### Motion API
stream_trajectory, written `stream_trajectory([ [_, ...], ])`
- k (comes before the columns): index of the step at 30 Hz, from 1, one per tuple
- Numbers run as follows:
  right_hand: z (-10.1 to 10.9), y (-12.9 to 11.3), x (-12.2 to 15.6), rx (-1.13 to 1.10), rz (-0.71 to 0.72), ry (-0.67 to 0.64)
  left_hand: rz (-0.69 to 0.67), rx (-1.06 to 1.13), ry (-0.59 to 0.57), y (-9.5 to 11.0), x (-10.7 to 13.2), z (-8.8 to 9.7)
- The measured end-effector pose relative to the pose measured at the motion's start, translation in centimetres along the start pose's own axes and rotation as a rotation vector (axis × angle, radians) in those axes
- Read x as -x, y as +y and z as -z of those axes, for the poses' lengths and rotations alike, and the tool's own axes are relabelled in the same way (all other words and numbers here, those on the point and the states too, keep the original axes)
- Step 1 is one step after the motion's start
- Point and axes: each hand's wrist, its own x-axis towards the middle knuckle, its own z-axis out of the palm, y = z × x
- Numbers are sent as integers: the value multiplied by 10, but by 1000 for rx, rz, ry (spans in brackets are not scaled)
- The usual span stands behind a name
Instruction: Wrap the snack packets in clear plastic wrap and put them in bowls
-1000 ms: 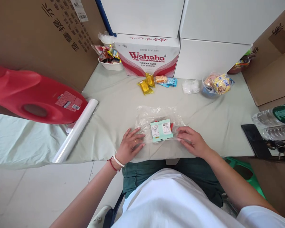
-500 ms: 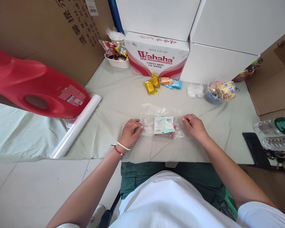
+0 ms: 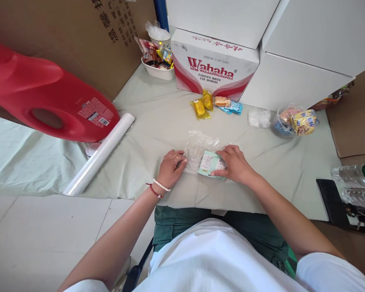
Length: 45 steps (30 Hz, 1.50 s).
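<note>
Pale green cloth covers the table (image 3: 158,121) in front of me, with white boxes and a red-and-white drinking-water box (image 3: 213,67) stacked along its far edge. Near the middle of the cloth lies a sheet of clear film (image 3: 197,148), crinkled, with a mint-green packet (image 3: 209,162) resting on it, label side up.

My left hand (image 3: 170,168) is curled at the left edge of the film, fingertips pinching it just beside the packet. My right hand (image 3: 235,164) lies over the right half of the packet, fingers spread across its top and thumb along its near edge, gripping it through the film. The two hands are close together, the packet between them.

To the left, a roll of film (image 3: 99,154) lies at an angle, its far end touching a big red jug (image 3: 42,101) on its side. Far from me, yellow sweets (image 3: 200,108) and small wrapped snacks sit just in front of the water box, a white bowl of snacks (image 3: 158,69) is in the far left corner, and a clear bowl of biscuits (image 3: 295,121) stands to the right. At the right edge are water bottles (image 3: 355,182) and a dark phone (image 3: 330,198).
</note>
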Motion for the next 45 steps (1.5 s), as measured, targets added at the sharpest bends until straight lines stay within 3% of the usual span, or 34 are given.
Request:
stream_trajectory([
  [6, -4, 5, 13, -261, -69, 47, 1, 38, 9, -2, 2, -2],
  [10, 2, 2, 11, -311, -44, 62, 30, 63, 48, -1, 0, 0],
  [12, 5, 0, 8, -283, -25, 66, 52, 5, 198, 8, 0, 3],
  [14, 5, -1, 5, -237, -15, 74, 37, -119, 420, 26, 5, 8],
  [16, 2, -1, 3, -200, -11, 67, -42, -246, 612, 48, 16, 11],
  [18, 0, -2, 2, -200, -34, 87, -176, -308, 705, 70, 30, 12],
  [20, 1, -3, 5, -228, -69, 175, -317, -331, 638, 86, 43, 9],
  [24, 17, -6, 26, -293, -10, 404, -414, -379, 213, 93, 50, -4],
  [26, 26, -7, 41, -315, 87, 388, -437, -407, 35, 87, 45, -13],
  [28, 27, -5, 53, -323, 143, 317, -455, -414, -54, 79, 37, -22],
  [32, 11, 0, 54, -241, 59, 238, -401, -370, -60, 66, 25, -35],
  [37, 3, 0, 29, -193, -45, -1, -381, -328, -18, 68, 16, -33],
  [45, 14, 19, -7, -356, -150, 26, -424, -202, -7, 84, -14, -22],
])
